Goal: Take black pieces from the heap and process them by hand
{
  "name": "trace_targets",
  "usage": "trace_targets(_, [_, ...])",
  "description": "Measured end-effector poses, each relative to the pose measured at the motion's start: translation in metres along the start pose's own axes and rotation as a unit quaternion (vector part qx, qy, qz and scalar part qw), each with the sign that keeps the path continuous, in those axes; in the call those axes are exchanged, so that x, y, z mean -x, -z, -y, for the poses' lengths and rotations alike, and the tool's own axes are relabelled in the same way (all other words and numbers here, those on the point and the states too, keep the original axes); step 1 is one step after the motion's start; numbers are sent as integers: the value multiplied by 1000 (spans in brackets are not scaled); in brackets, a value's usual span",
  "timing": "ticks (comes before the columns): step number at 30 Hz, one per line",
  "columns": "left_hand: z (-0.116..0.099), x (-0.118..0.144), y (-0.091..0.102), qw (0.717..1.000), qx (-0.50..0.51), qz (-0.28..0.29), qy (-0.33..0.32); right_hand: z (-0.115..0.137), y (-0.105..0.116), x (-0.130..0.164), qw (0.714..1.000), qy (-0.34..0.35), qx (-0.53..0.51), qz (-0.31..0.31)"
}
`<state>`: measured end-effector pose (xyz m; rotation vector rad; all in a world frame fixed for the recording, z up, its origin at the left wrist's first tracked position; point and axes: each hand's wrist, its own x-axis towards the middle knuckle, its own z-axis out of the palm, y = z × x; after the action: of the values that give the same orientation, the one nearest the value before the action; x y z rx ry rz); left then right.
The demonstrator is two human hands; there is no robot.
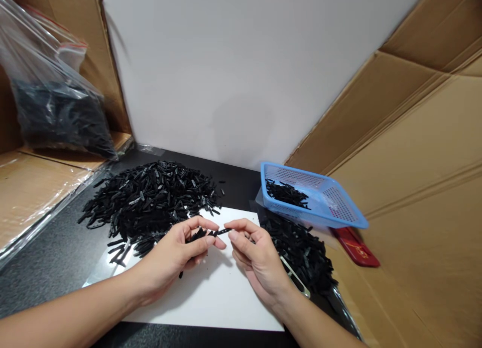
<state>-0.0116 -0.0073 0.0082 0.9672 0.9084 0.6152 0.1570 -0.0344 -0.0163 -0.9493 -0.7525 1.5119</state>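
Your right hand [256, 255] pinches a black strip [224, 231] over white paper [218, 303], its length running left-right; your left hand [178, 247], fingers curled, clasps others. Blue basket [318, 197] holds strips; clear bag [62, 112], dark contents.

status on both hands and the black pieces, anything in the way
Left hand holds black pieces; right hand pinches one piece. Both over white sheet. Left pile, right pile alongside; nothing visibly blocking.

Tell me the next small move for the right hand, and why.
Probably draw the single black piece clear with the right hand: its fingertips are at one end, while the left hand holds a bunch of similar pieces.
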Motion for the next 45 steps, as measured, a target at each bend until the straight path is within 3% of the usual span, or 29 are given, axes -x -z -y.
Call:
trace_targets(9, [2, -2, 1, 1000, 6, -15, -1, 2, 0, 2, 1000, -9, -14, -7])
trace_targets(14, [0, -1, 0, 1000, 10, -16, 9, 2, 1, 3, 998, -20, -53, 24])
trace_targets(19, [1, 0, 1, 1000, -12, -21, 6, -6, 4, 2, 992, 36, 118, 14])
trace_targets(23, [2, 0, 2, 999, -21, -22, -15, -7, 5, 4, 953, 111, 283, 8])
trace_targets(26, [2, -1, 2, 1000, -9, -21, -13, -5, 5, 5, 936, 146, 321, -10])
trace_targets(31, [3, -3, 2, 1000, 9, -13, -20, -4, 4, 3, 941, 150, 300, -40])
trace_targets(45, [-1, -2, -1, 998, -20, -51, -13, -8, 4, 1, 987, 52, 143, -51])
